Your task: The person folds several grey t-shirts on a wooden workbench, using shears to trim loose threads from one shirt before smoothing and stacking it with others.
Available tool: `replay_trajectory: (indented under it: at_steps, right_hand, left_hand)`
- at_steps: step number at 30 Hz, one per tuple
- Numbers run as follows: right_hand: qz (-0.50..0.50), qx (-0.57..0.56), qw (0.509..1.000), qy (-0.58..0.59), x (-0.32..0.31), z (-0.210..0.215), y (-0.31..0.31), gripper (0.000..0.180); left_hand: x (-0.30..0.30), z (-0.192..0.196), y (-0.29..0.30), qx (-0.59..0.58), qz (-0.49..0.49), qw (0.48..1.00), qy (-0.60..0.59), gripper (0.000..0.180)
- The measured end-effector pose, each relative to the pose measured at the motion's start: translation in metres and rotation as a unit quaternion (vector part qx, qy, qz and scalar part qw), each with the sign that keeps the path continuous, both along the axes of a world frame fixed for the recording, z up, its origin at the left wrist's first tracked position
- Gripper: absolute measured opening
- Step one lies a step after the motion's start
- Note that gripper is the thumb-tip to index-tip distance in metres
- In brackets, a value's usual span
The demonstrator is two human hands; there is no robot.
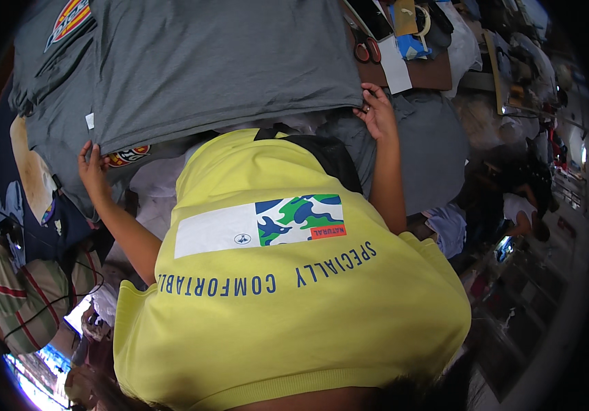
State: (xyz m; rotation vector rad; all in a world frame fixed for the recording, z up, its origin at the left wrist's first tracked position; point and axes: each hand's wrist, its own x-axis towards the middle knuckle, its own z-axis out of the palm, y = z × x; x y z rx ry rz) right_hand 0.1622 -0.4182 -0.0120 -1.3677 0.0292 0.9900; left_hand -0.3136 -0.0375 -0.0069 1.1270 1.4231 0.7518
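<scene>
Grey jersey fabric fills the upper part of the view: a folded grey T-shirt [219, 61] is laid flat on the surface, its lower edge running from the left hand to the right hand. The left hand [92, 168] is seen at the shirt's lower left corner, fingers curled up against the hem; the grip is pressed to the cloth edge, though whether the fabric is actually pinched cannot be told. The right hand [378, 113] is placed at the lower right corner, fingers bent over the hem and touching it; a true pinch cannot be confirmed here either. Both bare forearms are extended upward from a yellow-green T-shirt [287, 301], which is worn by the person and occupies the lower centre, with a white, blue and green patch printed on it. Beneath and left of the grey shirt, further grey garments [54, 103] with a round red and yellow emblem are stacked. A dark blue printed garment [13, 205] lies at far left, and a striped cloth [27, 294] is seen below it. Red-handled scissors [366, 49] rest on a brown board [424, 72] just beyond the shirt's upper right corner. A darker grey garment [431, 151] is spread to the right of the right forearm.
</scene>
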Motion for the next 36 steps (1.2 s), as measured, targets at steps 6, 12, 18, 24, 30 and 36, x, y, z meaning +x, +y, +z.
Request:
replay_trajectory:
  at_steps: [6, 12, 18, 24, 30, 36]
  right_hand:
    - [-0.053, 0.182, 0.973, 0.129, 0.031, -0.018, 0.005, 0.027]
    - [-0.131, 0.141, 0.977, 0.095, 0.018, -0.002, 0.039, 0.042]
    - [0.079, 0.002, 0.892, -0.446, -0.014, -0.007, 0.086, 0.022]
    - [0.341, -0.107, 0.584, -0.729, -0.068, -0.009, 0.153, 0.043]
    - [0.319, -0.175, 0.558, -0.746, -0.051, -0.024, 0.119, 0.056]
    - [0.28, -0.203, 0.568, -0.747, -0.043, -0.029, 0.098, 0.056]
  left_hand:
    - [-0.019, -0.013, 0.034, -0.134, -0.061, 0.872, -0.466, 0.038]
    - [0.047, -0.001, 0.021, -0.043, 0.062, 0.967, -0.243, 0.047]
    - [0.136, -0.002, -0.025, 0.401, -0.128, 0.889, 0.18, 0.035]
    - [0.22, -0.021, -0.1, 0.471, -0.424, 0.715, 0.296, 0.054]
    - [0.214, -0.025, -0.099, 0.47, -0.45, 0.689, 0.319, 0.06]
    - [0.214, -0.028, -0.101, 0.468, -0.444, 0.687, 0.335, 0.06]
